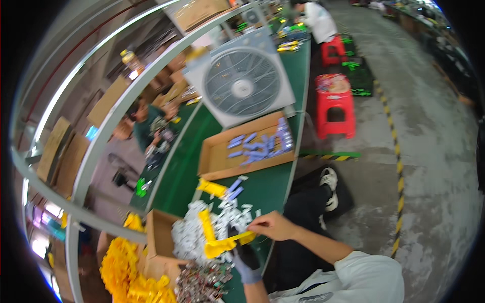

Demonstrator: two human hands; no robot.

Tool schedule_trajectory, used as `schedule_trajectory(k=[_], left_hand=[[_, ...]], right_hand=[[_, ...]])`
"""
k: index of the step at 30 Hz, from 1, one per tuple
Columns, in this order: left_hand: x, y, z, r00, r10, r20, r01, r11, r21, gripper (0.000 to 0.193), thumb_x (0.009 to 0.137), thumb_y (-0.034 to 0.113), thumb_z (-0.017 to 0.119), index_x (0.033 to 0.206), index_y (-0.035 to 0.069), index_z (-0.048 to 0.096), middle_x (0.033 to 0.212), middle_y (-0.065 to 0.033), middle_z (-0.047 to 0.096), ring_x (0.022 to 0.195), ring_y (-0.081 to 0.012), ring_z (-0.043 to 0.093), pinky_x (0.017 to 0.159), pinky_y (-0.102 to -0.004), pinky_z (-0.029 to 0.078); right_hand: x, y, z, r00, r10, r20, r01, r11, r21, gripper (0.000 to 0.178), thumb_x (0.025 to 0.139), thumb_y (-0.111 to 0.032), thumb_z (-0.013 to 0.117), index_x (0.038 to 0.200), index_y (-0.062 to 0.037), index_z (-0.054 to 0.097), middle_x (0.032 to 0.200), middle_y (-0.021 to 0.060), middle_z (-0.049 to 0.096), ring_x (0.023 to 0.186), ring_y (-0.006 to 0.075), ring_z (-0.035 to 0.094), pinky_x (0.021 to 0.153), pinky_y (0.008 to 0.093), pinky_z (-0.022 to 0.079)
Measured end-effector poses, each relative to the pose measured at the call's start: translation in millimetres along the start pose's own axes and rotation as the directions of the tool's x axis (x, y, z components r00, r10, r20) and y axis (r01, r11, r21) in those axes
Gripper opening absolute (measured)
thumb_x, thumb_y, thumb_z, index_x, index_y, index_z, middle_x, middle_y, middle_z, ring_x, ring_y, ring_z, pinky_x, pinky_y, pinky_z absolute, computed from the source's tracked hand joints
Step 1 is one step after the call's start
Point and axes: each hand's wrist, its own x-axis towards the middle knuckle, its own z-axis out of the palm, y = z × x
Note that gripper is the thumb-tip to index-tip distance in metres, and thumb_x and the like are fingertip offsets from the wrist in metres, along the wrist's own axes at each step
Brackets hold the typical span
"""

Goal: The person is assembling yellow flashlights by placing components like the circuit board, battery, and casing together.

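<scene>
My left hand [246, 256], in a dark grey glove, is closed round a bright yellow plastic-looking piece [218, 248] above the green bench. My bare right hand [275, 225] pinches the right end of that yellow piece between thumb and fingertips. The exact kind of the piece is blurred. Under and beyond my hands spreads a heap of small white pieces [189, 233]. Another yellow piece [207, 224] stands out against the heap, and one more yellow piece [212, 188] lies farther off beside several lavender cylinders [235, 189].
A shallow cardboard box [212, 164] holds many lavender cylinders, with a large fan [242, 86] behind it. Yellow pieces [121, 262] and small metallic parts [202, 283] pile up at lower left. A metal frame bar [101, 136] arches overhead. Red stools [336, 108] and co-workers are beyond.
</scene>
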Motion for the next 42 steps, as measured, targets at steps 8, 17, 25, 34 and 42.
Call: schedule_trajectory(k=[8,17,25,34,42], left_hand=[[17,11,0,0.992,-0.006,-0.127,0.012,0.999,0.053,0.029,0.098,0.031,0.046,0.113,0.007,0.053,0.098,-0.0038,0.056,0.09,-0.0151,0.054,0.081,-0.0316,0.045],[86,48,14,0.96,0.242,-0.14,-0.231,0.969,0.092,0.036,0.095,0.029,0.049,0.115,0.0,0.057,0.093,-0.0098,0.062,0.082,-0.0195,0.061,0.074,-0.0324,0.05],[71,82,-2,0.883,0.429,-0.19,-0.334,0.86,0.386,0.028,0.09,0.02,0.053,0.106,-0.003,0.058,0.103,-0.0124,0.062,0.092,-0.0194,0.061,0.082,-0.0311,0.049],[83,60,-19,0.946,0.218,-0.24,-0.189,0.972,0.136,0.026,0.088,0.016,0.062,0.104,-0.004,0.061,0.096,-0.0094,0.064,0.088,-0.0165,0.061,0.082,-0.028,0.048],[73,30,-22,0.989,-0.056,-0.134,0.093,0.954,0.286,0.018,0.087,0.009,0.064,0.097,-0.006,0.065,0.082,-0.0045,0.066,0.068,-0.0089,0.059,0.064,-0.0233,0.047]], right_hand=[[-6,17,22,0.993,-0.107,0.043,0.087,0.939,0.333,0.029,0.087,-0.005,0.066,0.115,0.0008,0.058,0.109,0.0073,0.062,0.095,0.0114,0.06,0.084,0.0263,0.049],[-14,-29,4,0.966,-0.172,0.19,0.18,0.983,-0.024,0.067,0.08,-0.009,0.07,0.139,-0.0034,0.038,0.08,0.0031,0.068,0.091,0.0146,0.063,0.097,0.0364,0.04],[-16,-14,-5,0.962,-0.172,0.212,0.083,0.924,0.373,0.049,0.076,-0.002,0.071,0.121,0.0012,0.053,0.088,0.0043,0.059,0.083,0.0141,0.059,0.083,0.0303,0.048],[-19,-4,-23,0.974,-0.151,0.169,0.021,0.801,0.599,0.039,0.077,-0.002,0.07,0.113,0.0038,0.056,0.098,0.011,0.063,0.09,0.019,0.064,0.074,0.0286,0.054],[-8,-1,-21,0.999,-0.039,-0.022,0.045,0.854,0.519,0.026,0.078,0.0,0.07,0.102,0.0035,0.062,0.078,0.0047,0.063,0.062,0.0072,0.058,0.056,0.0198,0.049]])
